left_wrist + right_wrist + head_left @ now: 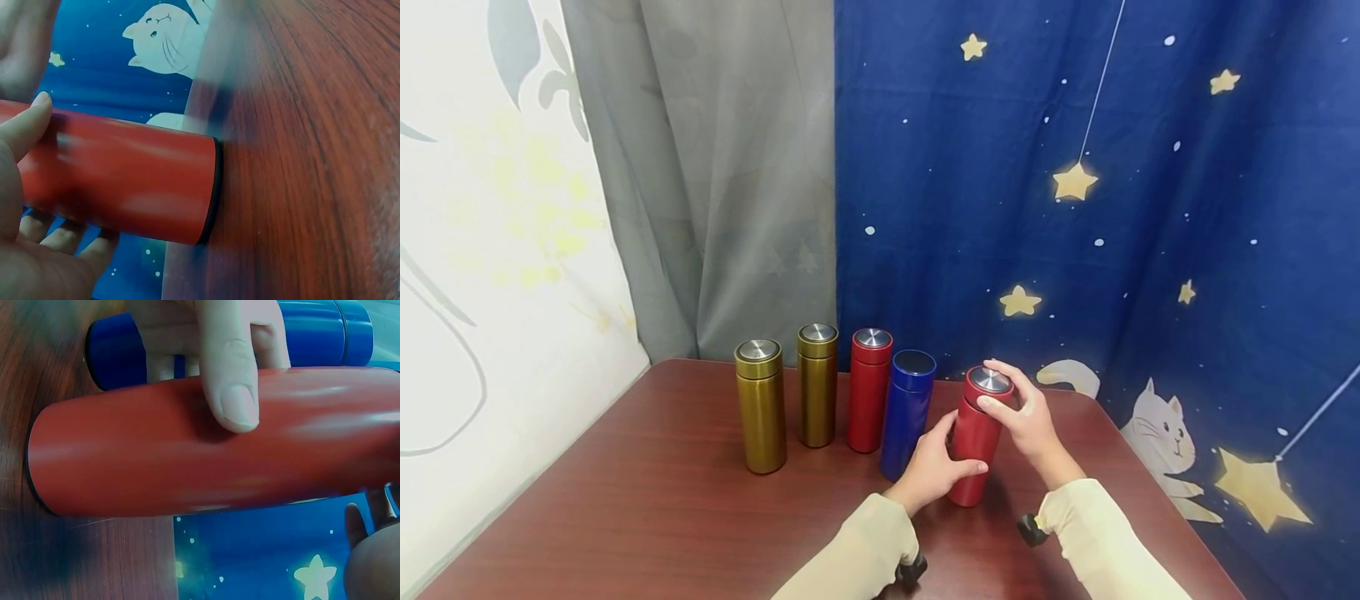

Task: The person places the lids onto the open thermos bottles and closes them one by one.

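A red vacuum flask [977,435] with a silver-topped lid [989,381] stands slightly tilted on the right part of the table. My left hand [934,469] grips its body, thumb across the near side and fingers behind. Higher up, my right hand [1028,418] holds the lid between thumb and fingers. In the left wrist view the dark base of the flask [137,175] shows close to the tabletop. A blue flask [910,412] with a dark top stands just left of the held one, partly behind my left hand.
Left of the blue flask stand a second red flask [870,400] and two gold flasks, one farther back [817,396] and one nearer [762,421]. All are upright on the reddish-brown wooden table [647,500]. Grey [760,167] and starry blue curtains [970,208] hang behind.
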`<action>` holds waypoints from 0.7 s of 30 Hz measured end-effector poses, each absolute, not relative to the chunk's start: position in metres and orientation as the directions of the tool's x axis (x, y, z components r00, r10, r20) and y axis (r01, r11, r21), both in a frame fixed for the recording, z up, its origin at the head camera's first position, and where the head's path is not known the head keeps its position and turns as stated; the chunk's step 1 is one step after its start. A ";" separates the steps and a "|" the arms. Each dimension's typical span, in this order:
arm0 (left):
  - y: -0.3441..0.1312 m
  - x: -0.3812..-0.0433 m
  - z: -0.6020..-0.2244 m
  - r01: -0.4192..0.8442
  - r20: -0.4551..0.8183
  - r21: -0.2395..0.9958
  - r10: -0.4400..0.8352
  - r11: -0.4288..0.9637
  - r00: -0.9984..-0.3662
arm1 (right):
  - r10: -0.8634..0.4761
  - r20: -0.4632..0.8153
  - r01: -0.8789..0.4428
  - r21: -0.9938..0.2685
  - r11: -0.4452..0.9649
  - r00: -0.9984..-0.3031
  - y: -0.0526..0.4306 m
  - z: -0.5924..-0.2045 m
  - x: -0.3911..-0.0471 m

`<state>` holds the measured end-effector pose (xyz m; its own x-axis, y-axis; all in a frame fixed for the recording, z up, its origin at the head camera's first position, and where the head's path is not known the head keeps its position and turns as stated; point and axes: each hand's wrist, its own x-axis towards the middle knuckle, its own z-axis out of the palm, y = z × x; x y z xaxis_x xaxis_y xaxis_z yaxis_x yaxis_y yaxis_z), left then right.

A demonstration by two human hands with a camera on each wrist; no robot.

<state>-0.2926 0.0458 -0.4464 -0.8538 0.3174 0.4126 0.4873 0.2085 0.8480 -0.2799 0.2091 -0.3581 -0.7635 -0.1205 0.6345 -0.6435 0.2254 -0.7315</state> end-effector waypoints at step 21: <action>0.046 -0.292 -0.442 0.514 0.431 0.814 0.311 0.271 -0.847 | 0.224 0.741 -0.490 -0.608 0.625 -0.633 0.179 -0.370 -0.281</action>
